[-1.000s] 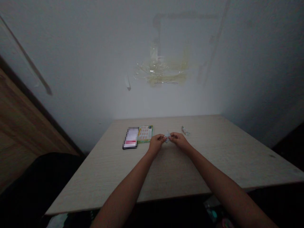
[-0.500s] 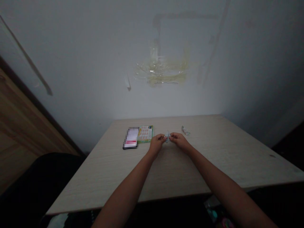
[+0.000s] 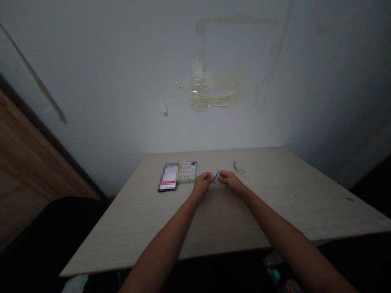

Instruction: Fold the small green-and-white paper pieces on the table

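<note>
My left hand and my right hand meet over the middle of the table. Between them is a small pale piece with a dark bluish pattern; its kind is too small to make out. Each hand pinches one side of it between thumb and fingers. Just beyond my right hand, a small crumpled whitish scrap lies on the table. To the left of my left hand rests a printed card or booklet with a green edge and rows of small pictures.
A phone-like device with a pixelated screen lies against the booklet's left side. The pale wooden table runs back to a wall with old tape on it. Below the front edge are dim, partly hidden objects.
Both hands stay in nearly the same place. The small piece between my fingers has shifted slightly, and its dark pattern shows more clearly.
</note>
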The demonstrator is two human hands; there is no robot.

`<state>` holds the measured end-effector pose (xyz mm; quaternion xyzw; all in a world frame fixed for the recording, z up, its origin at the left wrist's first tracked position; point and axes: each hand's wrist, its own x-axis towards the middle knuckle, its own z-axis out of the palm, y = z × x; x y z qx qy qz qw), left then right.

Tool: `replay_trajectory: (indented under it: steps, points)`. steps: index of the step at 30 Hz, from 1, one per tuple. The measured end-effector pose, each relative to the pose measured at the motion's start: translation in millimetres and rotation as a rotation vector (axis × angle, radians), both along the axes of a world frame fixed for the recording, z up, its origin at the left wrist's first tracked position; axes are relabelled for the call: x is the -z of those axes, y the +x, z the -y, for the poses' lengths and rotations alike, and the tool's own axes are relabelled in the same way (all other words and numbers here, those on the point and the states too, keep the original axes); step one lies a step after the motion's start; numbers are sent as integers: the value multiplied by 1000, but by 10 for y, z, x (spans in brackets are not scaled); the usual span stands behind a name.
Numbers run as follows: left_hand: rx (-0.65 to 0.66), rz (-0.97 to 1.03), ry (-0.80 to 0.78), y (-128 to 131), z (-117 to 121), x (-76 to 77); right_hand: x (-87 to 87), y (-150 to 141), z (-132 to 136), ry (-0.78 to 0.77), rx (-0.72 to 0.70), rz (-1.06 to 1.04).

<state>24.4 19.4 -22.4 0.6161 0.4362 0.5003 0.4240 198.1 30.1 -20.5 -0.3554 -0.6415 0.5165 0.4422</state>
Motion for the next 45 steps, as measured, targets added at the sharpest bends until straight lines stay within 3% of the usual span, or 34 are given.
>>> replay_trajectory:
  steps: [15,35,45]
  points:
    - [15,28,-26,9,13,-8,-73,-4,65,-28,-22,0]
    - [-57,-70,-3,3,-15,-3,-4,17,11,-13,-17,-42]
    - [-56,-72,44,-42,-7,-12,-71,39,63,30,64,33]
